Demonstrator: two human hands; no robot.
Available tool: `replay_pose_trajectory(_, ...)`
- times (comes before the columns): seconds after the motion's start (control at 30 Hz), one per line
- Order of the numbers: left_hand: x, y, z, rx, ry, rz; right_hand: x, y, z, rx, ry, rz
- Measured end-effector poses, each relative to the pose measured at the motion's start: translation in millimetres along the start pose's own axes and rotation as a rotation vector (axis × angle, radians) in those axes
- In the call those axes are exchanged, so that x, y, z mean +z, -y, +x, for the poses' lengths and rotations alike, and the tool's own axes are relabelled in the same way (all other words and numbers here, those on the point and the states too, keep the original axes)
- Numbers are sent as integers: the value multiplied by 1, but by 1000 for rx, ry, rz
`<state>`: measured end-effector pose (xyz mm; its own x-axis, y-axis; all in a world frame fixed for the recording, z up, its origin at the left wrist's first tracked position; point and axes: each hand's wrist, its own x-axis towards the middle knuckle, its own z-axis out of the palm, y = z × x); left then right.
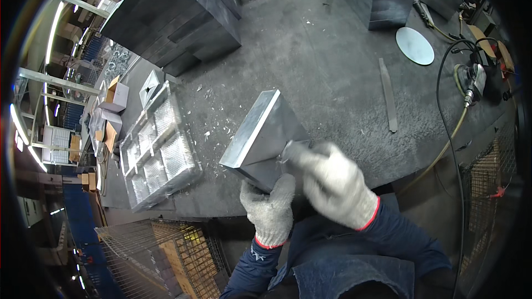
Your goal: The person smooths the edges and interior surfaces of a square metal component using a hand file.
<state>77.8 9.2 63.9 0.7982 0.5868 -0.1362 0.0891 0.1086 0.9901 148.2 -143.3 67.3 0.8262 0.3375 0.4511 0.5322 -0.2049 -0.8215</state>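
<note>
A shiny sheet-metal box piece with a folded rim stands tilted near the front edge of a dark workbench. My left hand, in a grey knit glove, grips its lower near corner from below. My right hand, also gloved and blurred, is closed against the piece's near right side; a small metal object shows at its fingertips, and I cannot tell what it is.
A metal tray with several compartments lies to the left. Stacks of dark metal parts stand at the back. A round metal disc, a flat metal strip and an air grinder with hose lie right. Wire crates stand below.
</note>
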Motion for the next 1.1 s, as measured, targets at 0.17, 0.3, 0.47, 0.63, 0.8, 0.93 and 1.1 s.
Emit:
replay_pose_trajectory(0.17,-2,1,2,6,-2,-54,5,-7,-4,-40,100,89)
replay_pose_trajectory(0.3,-2,-1,3,29,-22,75,2,-12,0,62,5,67)
replay_pose_trajectory(0.47,-6,0,5,-4,-50,30,-19,-7,4,259,68,-188)
replay_pose_trajectory(0.63,-11,7,8,62,2,136,-25,5,8,175,303,-349)
replay_pose_trajectory(0.8,-11,7,9,128,24,180,-25,13,9,236,335,-321)
replay_pose_trajectory(0.93,-8,3,9,34,15,-8,-25,20,1,177,361,-275)
replay_pose_trajectory(1.1,-11,9,10,56,1,16,-17,12,-9,113,278,-137)
